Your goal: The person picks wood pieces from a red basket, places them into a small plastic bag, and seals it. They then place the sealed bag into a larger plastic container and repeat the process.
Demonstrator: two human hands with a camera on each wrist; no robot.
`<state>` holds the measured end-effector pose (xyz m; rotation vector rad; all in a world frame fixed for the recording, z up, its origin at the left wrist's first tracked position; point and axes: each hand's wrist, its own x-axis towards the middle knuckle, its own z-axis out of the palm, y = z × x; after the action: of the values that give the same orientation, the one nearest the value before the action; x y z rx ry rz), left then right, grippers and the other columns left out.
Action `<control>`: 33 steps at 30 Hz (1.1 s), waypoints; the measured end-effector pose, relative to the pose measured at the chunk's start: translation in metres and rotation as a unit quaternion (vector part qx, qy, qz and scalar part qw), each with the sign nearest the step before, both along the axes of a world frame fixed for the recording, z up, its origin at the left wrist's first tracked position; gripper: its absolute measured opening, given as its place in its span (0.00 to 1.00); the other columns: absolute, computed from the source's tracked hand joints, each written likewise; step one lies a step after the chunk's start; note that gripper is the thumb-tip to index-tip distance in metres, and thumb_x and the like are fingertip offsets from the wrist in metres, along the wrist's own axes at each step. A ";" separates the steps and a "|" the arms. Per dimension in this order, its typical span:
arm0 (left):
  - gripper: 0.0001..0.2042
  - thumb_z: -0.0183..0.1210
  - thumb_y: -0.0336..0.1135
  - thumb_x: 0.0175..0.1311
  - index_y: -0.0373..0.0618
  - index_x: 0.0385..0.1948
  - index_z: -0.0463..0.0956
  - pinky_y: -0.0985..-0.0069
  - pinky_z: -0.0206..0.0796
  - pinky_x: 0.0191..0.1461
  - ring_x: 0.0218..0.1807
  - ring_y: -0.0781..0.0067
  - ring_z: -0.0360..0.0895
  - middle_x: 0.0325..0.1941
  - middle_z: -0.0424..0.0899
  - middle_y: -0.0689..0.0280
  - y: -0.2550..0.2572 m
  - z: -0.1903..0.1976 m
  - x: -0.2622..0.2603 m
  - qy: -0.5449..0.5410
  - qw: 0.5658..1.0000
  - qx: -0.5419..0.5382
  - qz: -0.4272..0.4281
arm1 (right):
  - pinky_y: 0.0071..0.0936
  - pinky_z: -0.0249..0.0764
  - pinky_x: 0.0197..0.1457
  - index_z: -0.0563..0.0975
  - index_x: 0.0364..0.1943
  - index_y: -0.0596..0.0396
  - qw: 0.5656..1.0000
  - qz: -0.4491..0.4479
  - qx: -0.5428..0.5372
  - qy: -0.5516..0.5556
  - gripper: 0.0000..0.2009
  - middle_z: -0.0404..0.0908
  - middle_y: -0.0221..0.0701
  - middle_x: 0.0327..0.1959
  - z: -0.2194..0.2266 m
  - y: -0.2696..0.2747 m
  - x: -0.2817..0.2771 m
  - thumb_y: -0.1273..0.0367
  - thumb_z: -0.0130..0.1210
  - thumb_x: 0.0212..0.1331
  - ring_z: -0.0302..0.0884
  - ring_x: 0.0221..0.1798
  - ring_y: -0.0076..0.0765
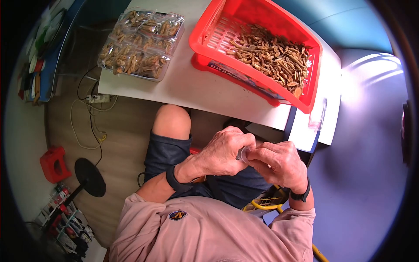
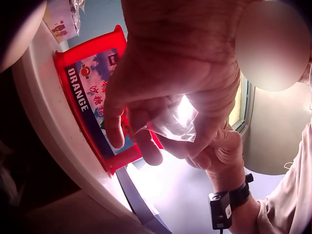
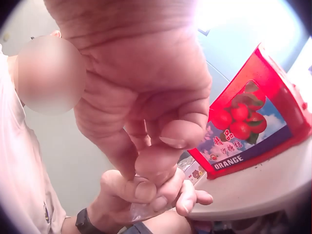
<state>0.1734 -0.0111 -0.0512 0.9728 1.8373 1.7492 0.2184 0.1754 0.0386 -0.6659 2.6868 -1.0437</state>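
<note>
Above the person's lap, both hands work at a small clear plastic bag (image 2: 176, 126). My left hand (image 1: 223, 150) holds it with curled fingers, and the film catches bright light below the palm in the left wrist view. Fingertips of my right hand (image 1: 279, 163) pinch at the bag's edge, close against the left hand's fingers. In the right wrist view, part of the bag (image 3: 140, 211) shows under the left thumb; the rest is hidden by fingers. No contents show through the film.
On the white table (image 1: 183, 89) stands a red plastic basket (image 1: 257, 94) holding many brown dried pieces. Left of it, a tray carries several filled clear bags (image 1: 139, 43). A red object (image 1: 55, 164) and a black round stand (image 1: 90, 177) are at the left.
</note>
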 end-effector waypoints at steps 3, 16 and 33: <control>0.15 0.70 0.27 0.41 0.46 0.31 0.75 0.61 0.70 0.46 0.36 0.52 0.79 0.28 0.80 0.62 -0.001 0.003 0.000 0.005 1.000 -0.014 -0.004 | 0.32 0.74 0.24 0.81 0.34 0.51 0.999 -0.009 0.015 0.027 0.08 0.78 0.29 0.22 -0.002 0.000 0.003 0.74 0.68 0.50 0.79 0.24 0.37; 0.16 0.72 0.33 0.45 0.45 0.34 0.76 0.64 0.73 0.43 0.36 0.55 0.83 0.30 0.83 0.62 -0.007 0.027 0.001 -0.052 0.995 -0.030 -0.077 | 0.30 0.76 0.24 0.80 0.35 0.52 0.992 0.025 0.082 0.097 0.11 0.80 0.27 0.26 0.020 -0.006 0.020 0.76 0.66 0.45 0.79 0.23 0.31; 0.13 0.69 0.36 0.56 0.40 0.39 0.79 0.71 0.77 0.45 0.40 0.66 0.86 0.34 0.86 0.59 -0.030 0.068 0.017 -0.016 0.995 -0.075 -0.061 | 0.31 0.76 0.25 0.82 0.36 0.51 0.979 0.000 0.147 0.139 0.08 0.82 0.29 0.26 0.098 -0.008 0.062 0.75 0.65 0.52 0.82 0.24 0.36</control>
<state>0.1903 -0.0411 0.0165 0.9714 1.8193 1.5238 0.2804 0.1672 0.1365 -0.8021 2.9912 -0.5654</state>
